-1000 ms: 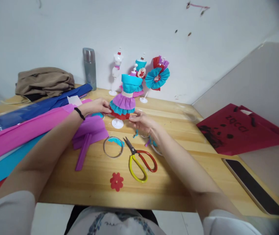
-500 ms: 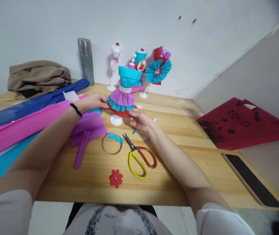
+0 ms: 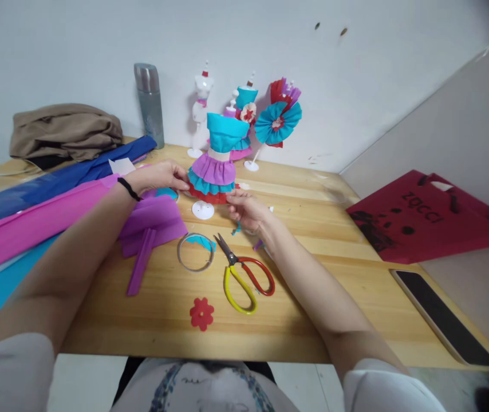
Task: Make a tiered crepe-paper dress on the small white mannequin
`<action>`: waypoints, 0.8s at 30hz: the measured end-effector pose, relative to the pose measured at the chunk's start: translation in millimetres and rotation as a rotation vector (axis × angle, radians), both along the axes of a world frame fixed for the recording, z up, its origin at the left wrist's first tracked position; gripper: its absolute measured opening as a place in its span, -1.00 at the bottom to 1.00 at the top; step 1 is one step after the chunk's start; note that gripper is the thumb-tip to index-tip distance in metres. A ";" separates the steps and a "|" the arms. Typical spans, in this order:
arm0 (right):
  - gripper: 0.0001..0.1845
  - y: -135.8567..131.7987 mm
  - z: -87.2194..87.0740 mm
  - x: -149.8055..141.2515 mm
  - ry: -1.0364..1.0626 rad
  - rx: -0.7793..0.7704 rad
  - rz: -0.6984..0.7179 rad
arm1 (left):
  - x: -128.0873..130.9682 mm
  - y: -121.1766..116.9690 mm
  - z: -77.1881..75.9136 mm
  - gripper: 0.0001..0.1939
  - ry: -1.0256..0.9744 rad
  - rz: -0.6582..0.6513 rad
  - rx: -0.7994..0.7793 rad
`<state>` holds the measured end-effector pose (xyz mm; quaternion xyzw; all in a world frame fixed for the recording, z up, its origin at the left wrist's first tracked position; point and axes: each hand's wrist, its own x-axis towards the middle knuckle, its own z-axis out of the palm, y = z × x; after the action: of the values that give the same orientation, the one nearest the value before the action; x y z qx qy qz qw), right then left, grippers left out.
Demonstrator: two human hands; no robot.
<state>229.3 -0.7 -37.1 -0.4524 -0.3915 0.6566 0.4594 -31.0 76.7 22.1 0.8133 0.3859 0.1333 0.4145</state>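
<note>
While fingers on dress, capped bottle.

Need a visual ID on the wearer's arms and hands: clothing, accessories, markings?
Short, pale, whitish sleeves end above the elbows. Left hand: black band around the wrist. Right hand: bare, no band visible at the wrist. No gloves on either; no cables seen.

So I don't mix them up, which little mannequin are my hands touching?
The front mannequin in a turquoise top and white belt. Your left hand and right hand hold its red hem; it alone is touched.
</note>
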 end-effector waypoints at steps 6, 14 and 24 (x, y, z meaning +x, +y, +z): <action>-0.70 1.8 8.8 6.8 -0.207 0.104 0.038 | -19.7 -9.9 35.2 -0.24 0.122 0.058 0.165; -0.84 -6.6 33.5 19.2 -0.521 0.204 0.137 | 28.2 -33.6 64.9 -0.41 -0.472 -0.168 0.132; -0.85 -38.4 77.1 30.6 -0.875 0.203 0.428 | 48.0 -34.1 68.1 -0.89 -0.408 0.060 0.086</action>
<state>259.9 -39.0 40.0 -0.5481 -0.6937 0.4431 0.1488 17.0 42.5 90.2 0.7746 0.3120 0.3238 0.4448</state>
